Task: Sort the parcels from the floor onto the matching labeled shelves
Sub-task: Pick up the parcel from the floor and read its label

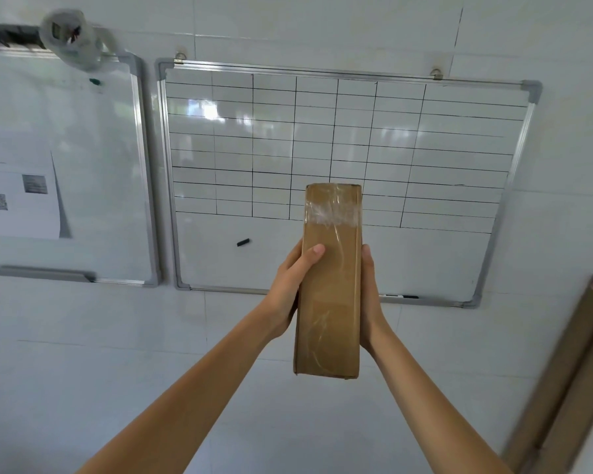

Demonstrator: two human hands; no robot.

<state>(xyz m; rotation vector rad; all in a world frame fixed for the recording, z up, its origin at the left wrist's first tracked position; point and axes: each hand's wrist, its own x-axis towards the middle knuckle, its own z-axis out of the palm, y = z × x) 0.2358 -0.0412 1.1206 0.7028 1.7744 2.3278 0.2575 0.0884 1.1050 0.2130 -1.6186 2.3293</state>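
A long, narrow brown cardboard parcel (331, 285) wrapped in clear tape stands upright in front of me at arm's length. My left hand (290, 289) grips its left side, thumb lying across the front face. My right hand (370, 302) presses flat against its right side. The parcel is held up before a tiled wall. No shelves, labels or floor parcels are in view.
A whiteboard (459, 254) with a drawn grid hangs on the wall behind the parcel. A second whiteboard (83, 165) with a pinned paper sheet hangs to the left. Brown cardboard tubes (569, 381) lean at the right edge.
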